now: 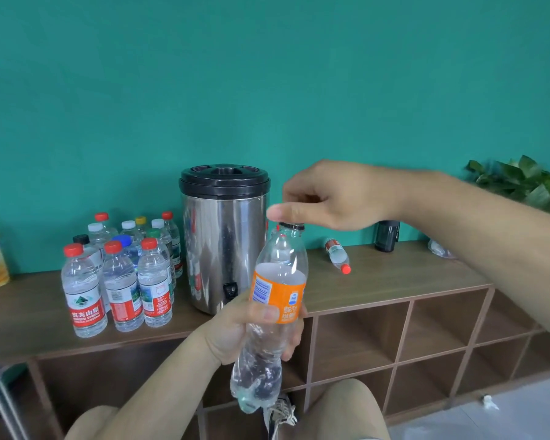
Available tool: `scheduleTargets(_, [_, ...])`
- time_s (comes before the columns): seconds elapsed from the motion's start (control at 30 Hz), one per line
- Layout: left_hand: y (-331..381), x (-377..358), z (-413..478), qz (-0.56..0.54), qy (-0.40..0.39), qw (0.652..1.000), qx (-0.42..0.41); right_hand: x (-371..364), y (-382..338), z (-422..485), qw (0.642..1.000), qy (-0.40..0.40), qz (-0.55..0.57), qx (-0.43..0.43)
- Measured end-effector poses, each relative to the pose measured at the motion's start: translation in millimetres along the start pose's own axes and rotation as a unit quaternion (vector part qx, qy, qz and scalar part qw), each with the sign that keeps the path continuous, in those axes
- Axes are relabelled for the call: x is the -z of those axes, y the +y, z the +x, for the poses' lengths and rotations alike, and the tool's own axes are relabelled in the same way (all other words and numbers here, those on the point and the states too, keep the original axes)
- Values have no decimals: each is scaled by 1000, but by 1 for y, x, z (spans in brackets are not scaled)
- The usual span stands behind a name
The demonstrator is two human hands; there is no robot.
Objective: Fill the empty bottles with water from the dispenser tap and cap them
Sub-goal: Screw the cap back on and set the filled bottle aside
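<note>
Shelf (394, 277), one dispenser (224, 246), one orange-labelled bottle (280, 290)

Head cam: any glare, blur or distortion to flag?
Head view: even light, soft shadows; steel dispenser mirrors the neighbouring bottles, no blown glare; orange-label bottle is blurred at its base; wide-angle lens stretches the right forearm near the frame edge.

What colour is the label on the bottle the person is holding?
Orange label, with white print and a small blue patch; the head view shows it best.
</note>
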State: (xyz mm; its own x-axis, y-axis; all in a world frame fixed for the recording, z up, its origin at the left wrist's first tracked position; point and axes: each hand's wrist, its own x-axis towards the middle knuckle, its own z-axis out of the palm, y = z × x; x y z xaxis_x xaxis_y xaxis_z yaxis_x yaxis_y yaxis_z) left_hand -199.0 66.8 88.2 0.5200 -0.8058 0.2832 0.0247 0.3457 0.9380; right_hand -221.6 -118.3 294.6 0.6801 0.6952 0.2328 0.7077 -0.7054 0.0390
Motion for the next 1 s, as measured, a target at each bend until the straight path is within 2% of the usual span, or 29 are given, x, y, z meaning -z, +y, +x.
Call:
scheduleTargets(0.1, [-1,1,2,28,37,999,-4,-13,1,2,992,40,-121,20])
scheduleTargets(0.2, [1,0,1,39,42,998,-2,-28,10,0,985,95,-106,94])
scheduleTargets(0.23, [3,-3,2,60,77,995,2,-34,12,1,986,108,-103,75])
scheduleTargets(0.27, [4,-7,4,100,140,985,2,-39,11,4,988,106,-115,11])
scheduleTargets(0.33, [1,-12,12,220,281,934,-11,-44,11,11,974,56,-151,-158])
scheduleTargets(0.37, [-1,-11,15,250,321,913,-21,-46,13,13,967,39,-154,-201])
scheduleTargets(0.4, [-4,-8,18,258,337,905,-24,-47,16,13,966,28,-150,-209])
scheduleTargets(0.43, [-6,-5,20,242,333,911,-23,-49,21,12,974,36,-138,-178])
scheduleTargets(0.53, [-12,11,22,168,245,955,-2,-57,44,10,986,127,-94,46])
scheduleTargets(0.6, [-15,15,27,155,191,969,31,-69,60,9,984,129,-46,111])
scheduleTargets(0.63, [-18,15,31,158,183,969,43,-78,64,9,987,126,-25,99])
scheduleTargets(0.67, [-22,16,36,175,196,963,51,-86,67,9,990,127,-15,51])
scheduleTargets(0.7, [-28,15,43,205,229,950,51,-91,69,10,993,115,-28,-26])
scheduleTargets(0.77, [-41,14,60,265,320,909,32,-97,80,14,975,35,-89,-201])
scheduleTargets(0.8, [-46,16,68,274,354,894,21,-99,87,14,964,10,-99,-246])
scheduleTargets(0.83, [-48,19,75,264,366,892,22,-102,93,15,963,20,-103,-248])
scheduleTargets(0.87, [-48,25,82,238,351,905,31,-105,98,14,969,64,-103,-214])
scheduleTargets(0.93, [-48,40,92,174,268,945,62,-111,110,11,977,139,-134,-88])
scheduleTargets(0.97, [-48,44,97,163,232,956,79,-113,115,11,977,148,-146,-52])
scheduleTargets(1.0, [-50,46,104,175,217,956,90,-113,120,13,976,143,-151,-59])
